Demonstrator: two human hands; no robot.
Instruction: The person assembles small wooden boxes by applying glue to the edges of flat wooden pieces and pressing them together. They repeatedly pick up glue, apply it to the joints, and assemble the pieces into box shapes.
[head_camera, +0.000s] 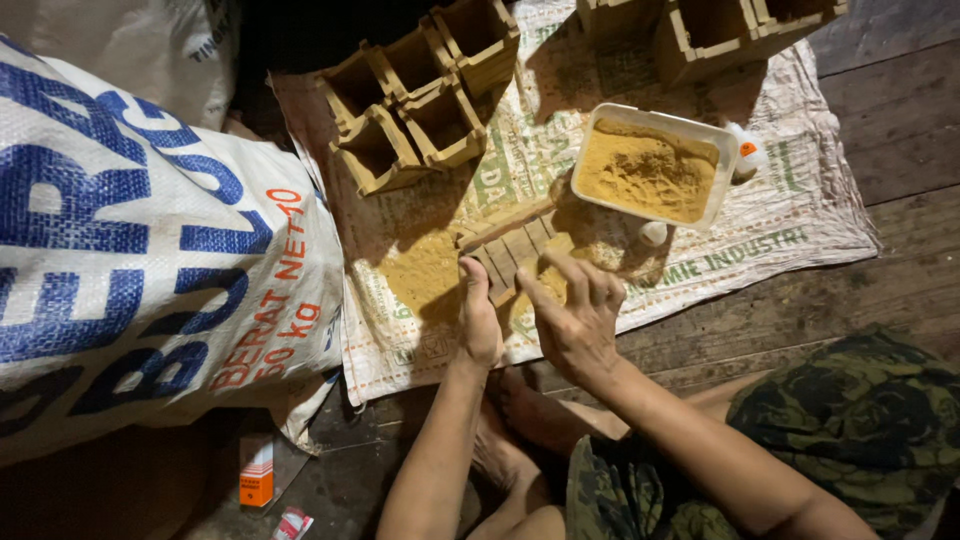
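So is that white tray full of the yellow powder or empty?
Partly full. The white tray holds a heap of yellow-brown powder covering most of its bottom, lying below the rim, with some bare wall showing at the top edge.

Camouflage shorts (850, 420), bare arms, sleeveless.

Landmark: white tray (722, 190) of yellow-brown powder, on printed woven sheet (800, 215). Slatted wooden piece (510, 245) just left-below tray, powder around it. Left hand (478, 318) touches piece's near edge, fingers extended. Right hand (575, 310) below tray, fingers spread, loosely curled over piece. Open wooden boxes (425, 95) upper-left of tray. Large white sack (150, 250) far left.
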